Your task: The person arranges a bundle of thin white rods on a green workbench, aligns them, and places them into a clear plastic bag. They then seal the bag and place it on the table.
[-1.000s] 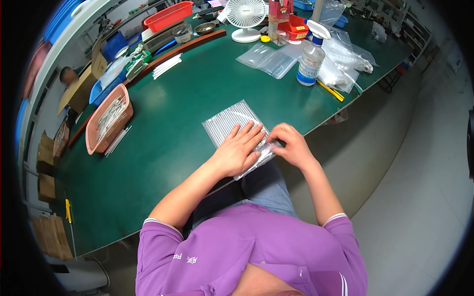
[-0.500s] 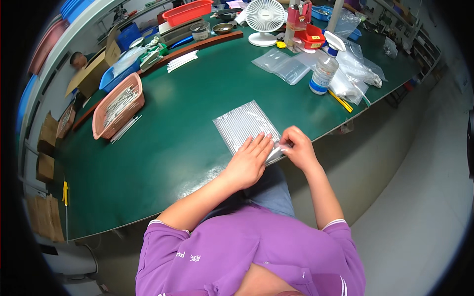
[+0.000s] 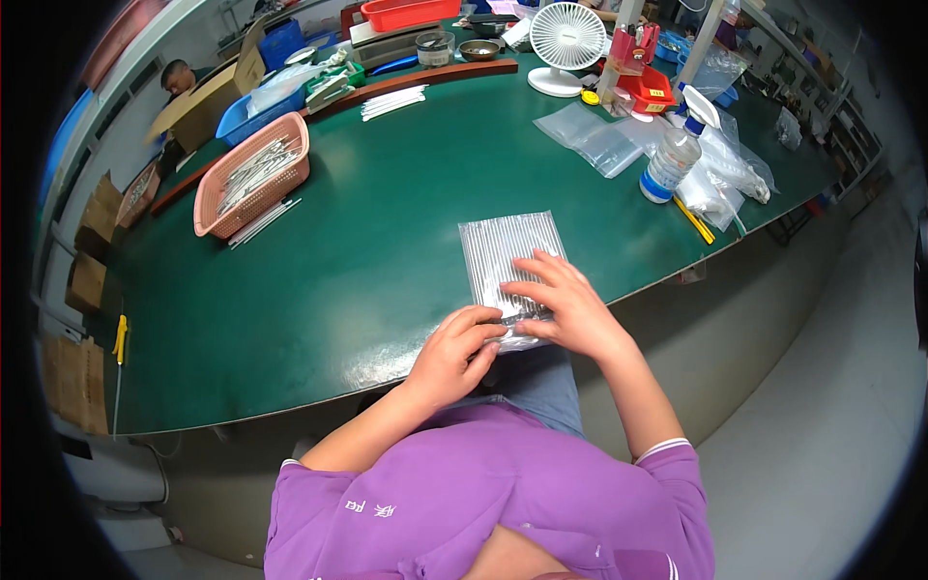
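A clear plastic bag (image 3: 514,244) holding a flat row of thin white-grey sticks lies near the front edge of the green table. Its near end is crumpled and reaches the table edge. At the bag's near left corner, my left hand (image 3: 452,356) has its fingers bent, gripping the loose plastic between fingers and thumb. Spread across the right side of the same bag, my right hand (image 3: 576,307) rests with fingers apart over the sticks, its thumb close to the left fingertips. Part of the bag's near end is covered by both hands.
A pink basket (image 3: 205,215) of similar sticks stands left, with several loose sticks (image 3: 266,224) beside it. Another small pile of white sticks (image 3: 393,101) lies at the back. A spray bottle (image 3: 670,159), empty plastic bags (image 3: 601,145) and a white fan (image 3: 565,43) stand to the right.
The bag has turned so its sides run straighter toward me. My left hand has moved from flat on the bag to its near corner; my right hand has opened and spread over it.
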`<state>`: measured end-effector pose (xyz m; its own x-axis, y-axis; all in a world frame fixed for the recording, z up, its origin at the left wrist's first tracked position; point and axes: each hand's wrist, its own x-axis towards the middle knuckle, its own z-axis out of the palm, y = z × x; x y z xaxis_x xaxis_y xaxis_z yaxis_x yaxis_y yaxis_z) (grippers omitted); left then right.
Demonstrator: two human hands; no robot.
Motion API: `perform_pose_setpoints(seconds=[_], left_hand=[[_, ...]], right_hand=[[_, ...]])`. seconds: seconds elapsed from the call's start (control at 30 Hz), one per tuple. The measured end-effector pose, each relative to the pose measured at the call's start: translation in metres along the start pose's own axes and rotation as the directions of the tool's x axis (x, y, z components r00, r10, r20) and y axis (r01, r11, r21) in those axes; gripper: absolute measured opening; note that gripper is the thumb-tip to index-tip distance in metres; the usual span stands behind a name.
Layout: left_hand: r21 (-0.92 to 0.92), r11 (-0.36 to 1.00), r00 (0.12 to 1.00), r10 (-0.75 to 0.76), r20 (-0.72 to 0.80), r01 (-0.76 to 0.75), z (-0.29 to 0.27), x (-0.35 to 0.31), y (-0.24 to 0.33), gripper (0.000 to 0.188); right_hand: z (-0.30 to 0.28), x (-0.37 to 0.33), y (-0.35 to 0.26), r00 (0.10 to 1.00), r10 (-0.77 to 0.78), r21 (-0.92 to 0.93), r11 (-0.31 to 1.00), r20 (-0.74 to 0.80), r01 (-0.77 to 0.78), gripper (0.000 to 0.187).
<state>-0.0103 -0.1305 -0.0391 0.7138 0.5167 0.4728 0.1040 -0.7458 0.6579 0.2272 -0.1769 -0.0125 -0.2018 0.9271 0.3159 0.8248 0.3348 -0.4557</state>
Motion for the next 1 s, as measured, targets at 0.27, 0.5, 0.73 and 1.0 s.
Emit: perform_pose_setpoints(seconds=[0.27, 0.5, 0.73, 1.0], left_hand=[[0.17, 0.985, 0.989, -0.011, -0.15, 0.037, 0.002, -0.019, -0.006, 0.026], [0.186, 0.983, 0.994, 0.007, -0.108, 0.013, 0.006, -0.014, -0.012, 0.02], [0.106, 0.988, 0.991, -0.106, -0.079, 0.114, 0.002, -0.011, -0.014, 0.024], [0.304, 0.949, 0.996, -0.089, -0.009, 0.088, -0.019, 0.002, -0.01, 0.03]], right_hand=[[0.032, 0.013, -0.012, 1.0, 0.0, -0.106, 0.994, -0.031, -0.004, 0.056], [0.05, 0.014, -0.018, 0.989, -0.068, -0.158, 0.986, -0.128, 0.048, 0.044], [0.061, 0.023, -0.019, 0.971, -0.025, -0.108, 0.994, -0.239, -0.001, 0.035], [0.007, -0.067, -0.001, 0.903, 0.29, 0.126, 0.957, -0.316, -0.263, 0.038]])
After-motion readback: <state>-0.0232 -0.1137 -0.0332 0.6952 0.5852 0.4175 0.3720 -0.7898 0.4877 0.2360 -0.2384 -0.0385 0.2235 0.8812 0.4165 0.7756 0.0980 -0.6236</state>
